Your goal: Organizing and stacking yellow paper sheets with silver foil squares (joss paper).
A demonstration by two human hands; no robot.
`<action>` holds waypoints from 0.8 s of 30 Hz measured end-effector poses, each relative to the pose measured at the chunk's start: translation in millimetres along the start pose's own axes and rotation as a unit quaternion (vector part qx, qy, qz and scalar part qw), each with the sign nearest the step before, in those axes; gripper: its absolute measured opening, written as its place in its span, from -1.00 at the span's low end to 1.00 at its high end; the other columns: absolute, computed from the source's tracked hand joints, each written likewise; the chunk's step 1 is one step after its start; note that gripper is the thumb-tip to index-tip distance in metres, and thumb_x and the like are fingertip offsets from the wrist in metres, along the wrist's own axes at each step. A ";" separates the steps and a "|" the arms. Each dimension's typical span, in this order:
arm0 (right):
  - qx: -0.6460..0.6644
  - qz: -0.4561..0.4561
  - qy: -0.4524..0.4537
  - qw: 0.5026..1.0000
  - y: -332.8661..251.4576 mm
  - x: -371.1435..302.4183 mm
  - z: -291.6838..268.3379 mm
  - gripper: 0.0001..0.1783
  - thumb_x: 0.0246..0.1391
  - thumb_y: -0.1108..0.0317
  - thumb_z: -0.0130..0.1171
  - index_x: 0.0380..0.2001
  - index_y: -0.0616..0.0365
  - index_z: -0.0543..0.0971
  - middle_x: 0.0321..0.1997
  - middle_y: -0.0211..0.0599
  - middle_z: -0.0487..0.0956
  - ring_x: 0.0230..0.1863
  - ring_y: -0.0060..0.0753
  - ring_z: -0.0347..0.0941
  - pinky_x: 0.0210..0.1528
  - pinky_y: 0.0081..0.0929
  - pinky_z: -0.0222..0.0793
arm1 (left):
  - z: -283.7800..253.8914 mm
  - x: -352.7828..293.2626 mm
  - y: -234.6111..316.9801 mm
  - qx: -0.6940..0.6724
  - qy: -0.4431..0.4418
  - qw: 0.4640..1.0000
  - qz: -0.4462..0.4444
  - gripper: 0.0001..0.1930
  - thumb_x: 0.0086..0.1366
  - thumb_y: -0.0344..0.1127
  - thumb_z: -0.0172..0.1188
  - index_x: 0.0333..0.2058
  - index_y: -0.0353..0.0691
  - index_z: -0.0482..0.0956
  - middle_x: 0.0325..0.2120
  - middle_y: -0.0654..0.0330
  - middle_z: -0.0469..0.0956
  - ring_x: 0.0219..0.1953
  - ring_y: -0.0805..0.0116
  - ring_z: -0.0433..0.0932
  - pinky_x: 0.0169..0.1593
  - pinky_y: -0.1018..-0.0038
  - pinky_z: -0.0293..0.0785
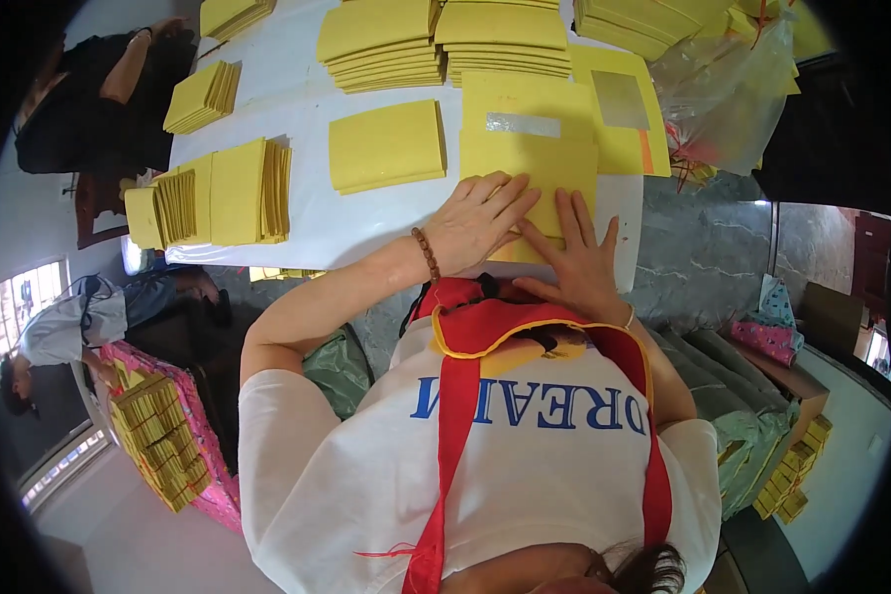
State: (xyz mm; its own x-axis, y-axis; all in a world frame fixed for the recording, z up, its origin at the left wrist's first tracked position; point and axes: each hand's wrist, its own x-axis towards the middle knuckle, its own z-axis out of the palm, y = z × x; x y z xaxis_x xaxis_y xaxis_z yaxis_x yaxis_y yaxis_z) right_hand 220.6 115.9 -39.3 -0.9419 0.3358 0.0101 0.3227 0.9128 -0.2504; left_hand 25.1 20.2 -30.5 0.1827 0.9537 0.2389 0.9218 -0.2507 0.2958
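Observation:
Both my hands press on a yellow paper sheet [546, 158] at the table's near edge. A silvery rectangle [523, 124] shows on its upper part. My left hand [480, 220] lies flat across the sheet's left side, a brown bead bracelet on its wrist. Fingers spread, my right hand [579, 255] rests on the lower right of the sheet, its thumb pointing toward the left hand. Neither hand grips anything visible. Beside the left hand is a low stack of yellow paper [386, 146]. Another yellow sheet with a silver square [621, 100] lies to the upper right.
Tall yellow paper stacks [381, 45] stand at the far side of the white table [307, 208]. Leaning bundles [238, 193] line its left edge. A clear plastic bag [728, 94] hangs at the far right. Two other people are at the left, one near a pink-covered pile [163, 436].

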 end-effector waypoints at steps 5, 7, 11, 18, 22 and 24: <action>0.039 0.001 0.008 0.999 4.8 1.6 -0.8 -0.22 -0.11 -0.18 0.16 0.20 -0.20 0.28 0.37 0.01 -0.03 0.40 0.09 -0.22 0.18 0.38 -0.24 | -4.0 -0.3 6.9 0.120 -0.034 0.991 0.052 -0.40 0.07 -0.29 0.07 0.12 -0.33 0.25 0.02 -0.06 0.33 0.02 0.07 0.33 0.02 0.28 0.29; 0.296 0.007 0.070 0.953 12.9 2.5 -0.5 -0.31 -0.01 0.09 0.16 0.18 0.07 0.28 0.34 -0.06 0.10 0.37 0.03 -0.09 0.29 -0.01 -0.13 | -1.9 6.4 13.1 0.158 -0.007 0.987 0.029 -0.42 0.04 -0.31 0.02 0.10 -0.33 0.28 -0.09 -0.01 0.39 -0.07 0.16 0.38 -0.09 0.35 0.34; 0.570 0.118 0.087 0.809 18.9 -1.9 -11.5 -0.41 0.07 0.34 0.05 0.18 0.20 0.23 0.29 -0.12 0.21 0.34 -0.10 0.03 0.31 -0.31 -0.08 | -2.1 19.5 13.3 0.138 -0.058 0.988 -0.024 -0.44 0.02 -0.31 0.03 0.06 -0.32 0.33 -0.18 0.10 0.42 -0.14 0.25 0.39 -0.18 0.40 0.34; 0.589 0.105 0.236 0.766 30.6 -8.0 -14.8 -0.48 0.22 0.36 -0.15 0.24 0.17 0.12 0.25 -0.10 0.26 0.29 -0.26 0.13 0.32 -0.33 -0.05 | -38.8 -3.2 -24.7 0.084 0.211 0.973 -0.028 -0.49 -0.07 -0.43 0.09 -0.03 -0.24 0.42 -0.22 0.20 0.48 -0.21 0.24 0.42 -0.18 0.36 0.33; 0.567 0.158 0.174 0.790 31.2 -11.9 -8.3 -0.54 0.11 0.40 0.02 0.11 0.20 0.34 0.10 -0.20 0.42 0.16 -0.32 0.30 0.24 -0.38 0.09 | -46.7 -58.5 -77.8 0.187 0.204 0.957 -0.090 -0.44 -0.09 -0.44 0.11 0.01 -0.18 0.43 -0.14 0.21 0.48 -0.16 0.23 0.42 -0.11 0.34 0.32; 0.527 0.149 0.170 0.819 27.2 -6.8 -6.9 -0.59 0.10 0.39 0.05 0.04 0.20 0.39 0.05 -0.22 0.46 0.11 -0.34 0.34 0.20 -0.41 0.14 | -33.5 -79.7 -102.5 0.256 0.139 0.946 -0.140 -0.48 -0.04 -0.42 0.09 0.00 -0.12 0.43 -0.13 0.26 0.47 -0.14 0.25 0.41 -0.10 0.33 0.31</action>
State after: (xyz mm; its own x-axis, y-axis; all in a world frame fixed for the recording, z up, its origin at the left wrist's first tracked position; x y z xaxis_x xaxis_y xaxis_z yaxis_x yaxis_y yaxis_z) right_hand 236.5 140.0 -39.6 -0.6981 0.7157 0.0199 0.1050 0.1299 -0.9859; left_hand -95.5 -35.7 -48.9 -0.1248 0.8723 0.4727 0.9786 0.1867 -0.0861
